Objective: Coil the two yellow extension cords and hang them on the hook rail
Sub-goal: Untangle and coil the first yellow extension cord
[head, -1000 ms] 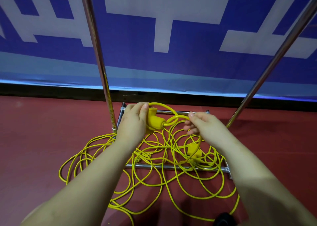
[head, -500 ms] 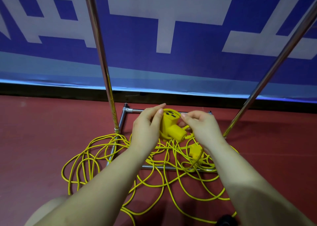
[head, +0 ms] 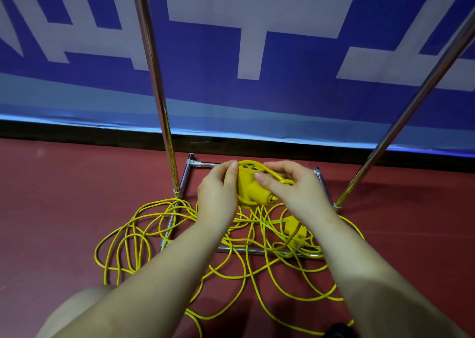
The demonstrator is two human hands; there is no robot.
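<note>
A tangle of yellow extension cord (head: 154, 224) lies spread on the red floor over the base of a metal rack. My left hand (head: 218, 196) grips the yellow socket head (head: 250, 186) of one cord, its dark slots facing up. My right hand (head: 295, 191) pinches a loop of the yellow cord against that socket head, thumb on top. A second yellow plug (head: 294, 228) lies on the floor below my right wrist, among the loops. The hook rail is out of view.
Two chrome uprights (head: 159, 101) (head: 401, 122) rise from the rack's floor frame (head: 257, 250) on either side of my hands. A blue and white banner (head: 257, 55) hangs behind. My knee (head: 74, 309) shows at the lower left; a dark object (head: 336, 331) sits at the bottom edge.
My hands have come together. The socket head turned slots-up, and my right hand moved from the cord loop onto the socket head, laying the loop over it.
</note>
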